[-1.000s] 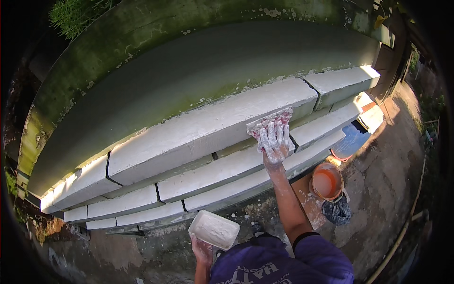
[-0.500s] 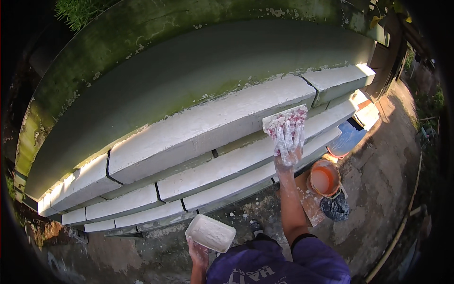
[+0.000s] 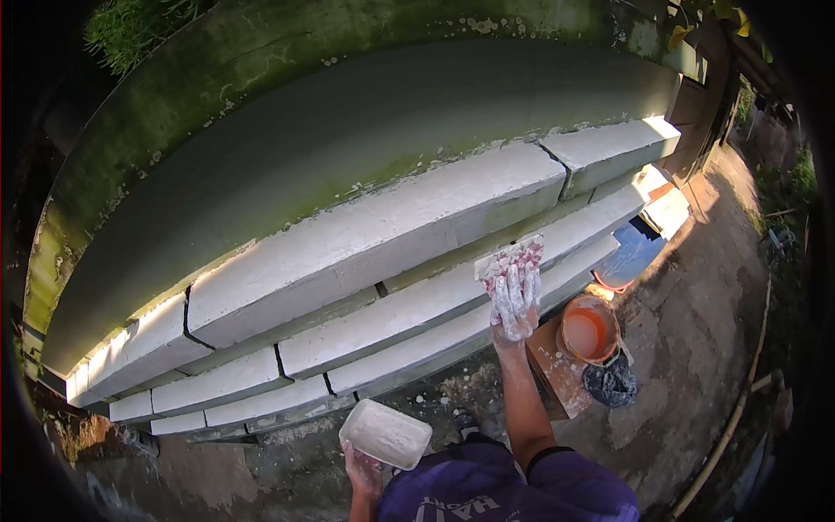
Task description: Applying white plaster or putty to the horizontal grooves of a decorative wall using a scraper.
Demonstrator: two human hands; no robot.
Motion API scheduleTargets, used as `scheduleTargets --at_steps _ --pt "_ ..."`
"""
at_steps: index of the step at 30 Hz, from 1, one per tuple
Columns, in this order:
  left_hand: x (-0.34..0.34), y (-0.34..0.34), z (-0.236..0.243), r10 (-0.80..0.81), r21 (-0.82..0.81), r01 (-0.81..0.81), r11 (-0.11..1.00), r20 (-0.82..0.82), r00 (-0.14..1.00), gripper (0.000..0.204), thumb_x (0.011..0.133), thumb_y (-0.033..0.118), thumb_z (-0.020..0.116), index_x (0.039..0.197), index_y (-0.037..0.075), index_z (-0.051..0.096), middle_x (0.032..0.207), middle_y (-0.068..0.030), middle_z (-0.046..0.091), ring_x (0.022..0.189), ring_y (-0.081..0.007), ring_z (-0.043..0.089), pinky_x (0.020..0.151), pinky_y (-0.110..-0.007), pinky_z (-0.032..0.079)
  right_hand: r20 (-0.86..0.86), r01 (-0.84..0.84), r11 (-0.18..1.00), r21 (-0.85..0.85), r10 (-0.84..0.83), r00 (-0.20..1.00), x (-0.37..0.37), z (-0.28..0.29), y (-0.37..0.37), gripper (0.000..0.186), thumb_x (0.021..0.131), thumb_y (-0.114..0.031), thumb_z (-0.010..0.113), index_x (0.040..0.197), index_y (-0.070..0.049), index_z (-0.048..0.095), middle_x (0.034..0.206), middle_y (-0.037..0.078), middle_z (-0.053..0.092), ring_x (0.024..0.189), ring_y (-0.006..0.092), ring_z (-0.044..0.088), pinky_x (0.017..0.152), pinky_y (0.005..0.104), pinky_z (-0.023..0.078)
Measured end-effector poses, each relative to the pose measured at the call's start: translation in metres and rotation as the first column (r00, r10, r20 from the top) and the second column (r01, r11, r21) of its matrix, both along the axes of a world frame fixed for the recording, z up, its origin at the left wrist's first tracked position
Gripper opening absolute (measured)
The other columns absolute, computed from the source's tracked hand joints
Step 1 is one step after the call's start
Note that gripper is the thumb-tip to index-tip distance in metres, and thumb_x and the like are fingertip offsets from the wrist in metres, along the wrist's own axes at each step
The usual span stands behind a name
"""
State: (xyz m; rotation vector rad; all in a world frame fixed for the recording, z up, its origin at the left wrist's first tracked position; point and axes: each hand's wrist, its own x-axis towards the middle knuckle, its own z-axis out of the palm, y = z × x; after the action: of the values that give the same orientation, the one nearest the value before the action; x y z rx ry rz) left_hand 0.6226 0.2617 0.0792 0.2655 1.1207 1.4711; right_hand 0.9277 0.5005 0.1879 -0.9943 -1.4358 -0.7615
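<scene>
Right hand [image 3: 516, 300]: fingers nearly straight, side by side with slight gaps, laid along a pad [image 3: 513, 258] and holding it; the thumb cannot be made out. The skin is coated white to the wrist. The pad, white with reddish patches, lies over the middle ledge [image 3: 391, 326], right of its midpoint and across its far edge. Whether it touches the surface cannot be confirmed.

Left hand [image 3: 364, 470]: curled at the near left corner of a tub [image 3: 385, 433], supporting it; most fingers are hidden beneath. The tub contains white paste and is held out from the near edge of the lower ledge [image 3: 409, 367].

The upper ledge [image 3: 374, 239] is white on top, with green staining toward the right of its front face. An orange bucket [image 3: 589, 329] stands by the board's [image 3: 555, 370] right edge; a dark bag [image 3: 611, 383] lies just beside the bucket.
</scene>
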Motion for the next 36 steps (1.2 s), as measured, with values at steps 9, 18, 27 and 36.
scheduleTargets --at_steps 9,18,27,36 --pt "0.031 0.027 -0.002 -0.042 0.038 0.041 0.998 0.029 0.999 0.049 0.096 0.044 0.047 0.134 0.013 0.044 0.129 -0.0043 0.055 0.116 -0.0225 0.055 0.094 -0.038 0.045 0.054 -0.101 0.994 0.044 0.099 0.994 -0.020 0.007 0.068 0.037 0.079 -0.002 0.064 0.115 -0.009 0.069 0.133 0.015 0.056 0.127 0.0435 0.047 0.104 0.0593 0.037" --pt "0.042 0.034 0.001 0.008 0.054 -0.010 0.998 0.030 1.000 0.049 0.096 0.044 0.046 0.134 0.014 0.044 0.129 -0.0041 0.055 0.114 -0.0218 0.055 0.090 -0.037 0.046 0.081 -0.092 0.987 -0.135 0.104 0.991 0.018 -0.040 0.008 0.029 0.085 -0.012 0.063 0.114 -0.011 0.067 0.129 0.011 0.059 0.124 0.0391 0.052 0.100 0.0590 0.043" --pt "0.049 0.048 -0.014 -0.014 0.017 0.013 1.000 0.038 0.999 0.051 0.096 0.046 0.046 0.135 0.012 0.044 0.131 -0.0055 0.054 0.118 -0.0237 0.053 0.096 -0.041 0.044 0.116 -0.158 0.987 -0.029 0.160 0.980 -0.020 0.039 0.039 0.027 0.086 -0.013 0.063 0.113 -0.012 0.069 0.132 0.012 0.057 0.126 0.0393 0.049 0.102 0.0597 0.040" --pt "0.036 0.030 -0.016 0.060 0.020 -0.062 0.998 0.079 0.995 0.049 0.097 0.041 0.047 0.137 0.014 0.041 0.131 -0.0051 0.054 0.117 -0.0223 0.054 0.095 -0.039 0.045 0.064 -0.217 0.962 -0.169 0.230 0.971 -0.003 -0.035 -0.004 0.026 0.086 -0.006 0.061 0.111 -0.006 0.069 0.124 0.013 0.062 0.121 0.0374 0.055 0.101 0.0550 0.044"
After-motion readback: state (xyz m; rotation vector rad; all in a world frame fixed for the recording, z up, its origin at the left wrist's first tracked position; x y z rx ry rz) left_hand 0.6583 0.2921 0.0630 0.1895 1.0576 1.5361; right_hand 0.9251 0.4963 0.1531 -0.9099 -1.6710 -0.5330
